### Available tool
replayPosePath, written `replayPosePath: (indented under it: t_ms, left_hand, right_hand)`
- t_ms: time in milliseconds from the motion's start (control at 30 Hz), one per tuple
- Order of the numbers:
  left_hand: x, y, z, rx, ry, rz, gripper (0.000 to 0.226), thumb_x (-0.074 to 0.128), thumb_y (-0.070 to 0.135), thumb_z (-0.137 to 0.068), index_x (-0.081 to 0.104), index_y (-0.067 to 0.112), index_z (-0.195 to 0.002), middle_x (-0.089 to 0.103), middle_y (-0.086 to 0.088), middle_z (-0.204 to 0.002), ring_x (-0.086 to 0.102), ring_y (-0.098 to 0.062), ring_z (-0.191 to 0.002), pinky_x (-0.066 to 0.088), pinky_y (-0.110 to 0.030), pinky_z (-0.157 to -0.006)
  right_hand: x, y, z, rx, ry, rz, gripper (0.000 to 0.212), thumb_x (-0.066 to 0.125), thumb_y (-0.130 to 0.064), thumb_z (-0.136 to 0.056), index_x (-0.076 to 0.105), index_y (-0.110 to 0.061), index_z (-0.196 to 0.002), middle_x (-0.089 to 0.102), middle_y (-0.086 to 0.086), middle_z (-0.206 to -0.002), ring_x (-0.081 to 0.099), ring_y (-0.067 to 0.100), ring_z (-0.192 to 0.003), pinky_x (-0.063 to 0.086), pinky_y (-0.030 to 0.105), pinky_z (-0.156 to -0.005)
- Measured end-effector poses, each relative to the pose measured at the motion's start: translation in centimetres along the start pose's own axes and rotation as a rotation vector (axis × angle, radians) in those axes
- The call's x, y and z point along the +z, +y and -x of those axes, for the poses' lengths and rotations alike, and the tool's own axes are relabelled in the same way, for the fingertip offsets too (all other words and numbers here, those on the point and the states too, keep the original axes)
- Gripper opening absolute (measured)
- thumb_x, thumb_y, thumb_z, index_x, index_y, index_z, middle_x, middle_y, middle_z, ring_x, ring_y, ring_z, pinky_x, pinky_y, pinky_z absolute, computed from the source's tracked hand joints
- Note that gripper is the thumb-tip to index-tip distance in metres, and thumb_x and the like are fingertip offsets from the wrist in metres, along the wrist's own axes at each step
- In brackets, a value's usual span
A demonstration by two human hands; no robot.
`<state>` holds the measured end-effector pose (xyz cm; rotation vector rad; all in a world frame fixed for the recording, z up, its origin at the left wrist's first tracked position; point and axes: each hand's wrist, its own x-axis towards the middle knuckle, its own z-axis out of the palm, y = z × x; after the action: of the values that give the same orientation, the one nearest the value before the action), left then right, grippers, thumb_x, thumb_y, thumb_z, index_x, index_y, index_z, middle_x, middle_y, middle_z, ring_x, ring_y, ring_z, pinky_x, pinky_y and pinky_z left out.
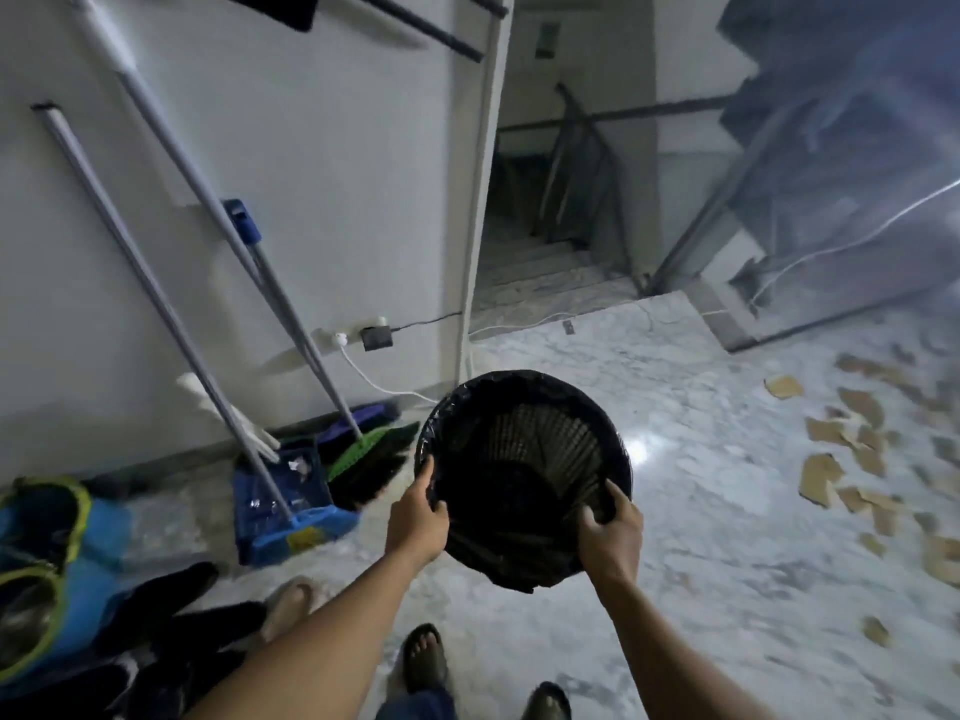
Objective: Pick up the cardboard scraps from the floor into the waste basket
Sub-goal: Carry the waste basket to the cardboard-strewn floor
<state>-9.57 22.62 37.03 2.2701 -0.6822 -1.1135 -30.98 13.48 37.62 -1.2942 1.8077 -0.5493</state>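
Waste basket [524, 449]: round, slatted, lined with a black bag folded over the rim. Held off the floor and tilted, its open mouth turned toward the camera. Nothing could be made out inside.

Left hand [418, 519]: closed on the basket's near-left rim, thumb over the lining, fingers wrapped around the outside.

Right hand [610, 530]: closed on the near-right rim opposite the left hand, fingertips hooked over the edge into the basket.

Cardboard scraps [852, 449]: many tan, torn pieces lying scattered on the marble floor [701, 537], well apart from the right hand, out to its right and beyond it. One separate piece [783, 387] lay farther off than the main scatter; another small piece [876, 631] lay nearer the person, to the right of the right forearm. None was touching either hand or the basket.

Blue dustpan [280, 506]: on the floor just left of the left hand, with a long grey handle [156, 293] leaning up against the white wall [311, 174].

Green-headed broom [363, 449]: beyond and left of the left hand, dark bristles on the floor, its pole leaning on the same wall.

Blue bag with yellow-green trim [62, 553]: far left of the left hand, at the frame edge.

Wall socket with plugs and a white cable [363, 337]: beyond the left hand, low on the wall.

Stairwell with railing [561, 226]: straight beyond both hands, going down.

Sandalled feet [426, 657]: below the forearms, on the floor.
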Motion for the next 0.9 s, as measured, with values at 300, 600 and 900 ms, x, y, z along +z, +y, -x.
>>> replayPosePath:
  t_ms: [300,600,900]
  left_hand:
    - [13.9,7.2,9.2,0.25,-0.157,-0.041,0.069,0.061,0.024,-0.094,0.026,0.038,-0.152,0.062,-0.001,-0.13,0.061,-0.022,-0.103,0.049,-0.03,-0.082]
    - [29.6,11.2,24.9,0.445,-0.306,-0.134,0.071,0.064,0.017,-0.092,0.028,0.033,-0.152,0.061,-0.002,-0.133,0.06,-0.024,-0.116,0.049,-0.031,-0.094]
    - [42.5,16.0,34.4,0.485,-0.501,-0.167,0.077,0.06,0.03,-0.087,0.019,0.045,-0.15,0.061,-0.001,-0.127,0.067,-0.027,-0.095,0.06,-0.046,-0.076]
  right_hand:
    - [-10.2,9.9,6.8,0.324,0.343,-0.34,0.071,0.067,-0.036,-0.089,0.034,-0.026,-0.151,0.039,0.016,-0.139,0.05,0.031,-0.122,0.045,0.042,-0.106]
    - [-26.2,21.9,10.7,0.491,0.641,-0.465,0.059,0.052,-0.009,-0.098,0.035,-0.028,-0.151,0.053,0.016,-0.137,0.055,0.036,-0.12,0.045,0.04,-0.098]
    - [-41.7,30.6,11.2,0.491,0.681,-0.485,0.073,0.042,0.0,-0.093,0.028,-0.041,-0.152,0.056,0.008,-0.134,0.062,0.031,-0.104,0.056,0.047,-0.084]
